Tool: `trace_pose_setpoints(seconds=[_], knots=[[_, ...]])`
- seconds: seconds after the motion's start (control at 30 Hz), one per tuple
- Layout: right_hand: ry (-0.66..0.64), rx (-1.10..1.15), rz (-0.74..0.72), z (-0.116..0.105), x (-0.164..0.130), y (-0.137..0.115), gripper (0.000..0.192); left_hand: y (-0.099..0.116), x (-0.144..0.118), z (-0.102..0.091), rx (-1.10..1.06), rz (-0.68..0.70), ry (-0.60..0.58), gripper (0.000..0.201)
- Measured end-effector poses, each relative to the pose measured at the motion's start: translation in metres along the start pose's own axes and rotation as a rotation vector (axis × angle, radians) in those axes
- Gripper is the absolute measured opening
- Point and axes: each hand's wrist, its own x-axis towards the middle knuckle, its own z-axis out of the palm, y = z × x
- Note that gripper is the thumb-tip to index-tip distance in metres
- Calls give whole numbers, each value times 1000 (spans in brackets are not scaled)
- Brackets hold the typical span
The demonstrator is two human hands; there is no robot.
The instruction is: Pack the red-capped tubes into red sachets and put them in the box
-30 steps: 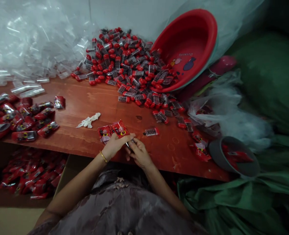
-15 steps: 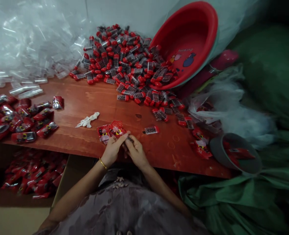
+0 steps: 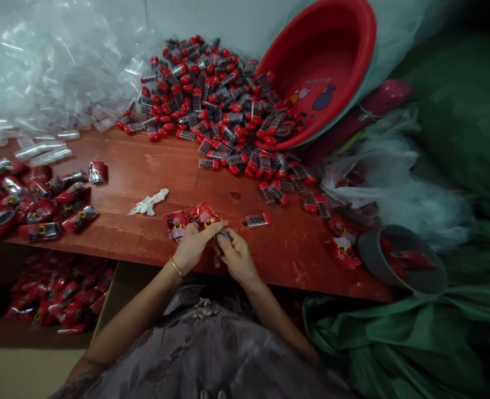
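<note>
My left hand [image 3: 192, 245] pinches a red printed wrapper [image 3: 203, 215] at the near edge of the red-brown table [image 3: 153, 166]; more red wrappers [image 3: 175, 221] lie just left of it. My right hand [image 3: 237, 256] meets the left and holds a small clear red-capped tube [image 3: 225, 235] at the wrapper's mouth; the fingers hide most of it. One loose tube [image 3: 257, 220] lies just right of my hands.
A big heap of red-capped tubes [image 3: 215, 105] spills from a tipped red basin [image 3: 323, 72]. Wrapped packs [image 3: 32, 199] lie at the left, more in a box [image 3: 53, 299] below. Clear plastic sleeves [image 3: 41, 72], a white scrap [image 3: 149, 203], a grey cup [image 3: 402, 266], green cloth [image 3: 414, 343].
Both hands stay joined at the table edge, shifting only slightly; the wrapper in my left hand has tilted a little. The view has moved a bit.
</note>
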Motion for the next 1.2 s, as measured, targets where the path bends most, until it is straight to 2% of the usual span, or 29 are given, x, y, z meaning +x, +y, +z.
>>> trace_pose_setpoints(seconds=[0.1,0.23,0.43,0.6,0.7,0.8,0.87,0.93,1.0,1.03,1.07,1.13,1.2], knots=[[4,117,25,-1,0,3,35,2,-1,0,-29,14,19,40],[36,-51,-69,-2,-6,5,30,3,2,0,-61,66,95,35],[120,-205,-120,1,-6,1,31,-15,-2,3,-85,19,38,37],[110,-273,-144,1,13,12,40,-12,-7,-7,-125,-18,-33,40],[167,-428,-229,6,28,20,48,-7,-9,-16,-169,-51,-5,38],[205,-754,-322,8,39,15,44,3,-14,-33,-154,-102,19,35],[248,-1016,-424,-1,42,4,37,18,-17,-56,-163,-85,115,28],[347,-1236,-499,-23,41,-6,34,40,-20,-91,-221,-17,296,22],[522,-1397,-462,-52,38,-10,38,63,-25,-128,-316,145,522,25],[583,-1447,-421,-67,37,-8,40,71,-27,-143,-353,189,585,31],[583,-1481,-397,-79,35,-5,40,76,-29,-154,-370,221,644,39],[511,-1502,-406,-96,31,6,38,75,-29,-156,-293,243,631,46],[407,-1504,-436,-100,28,15,36,61,-21,-134,-27,313,561,44]])
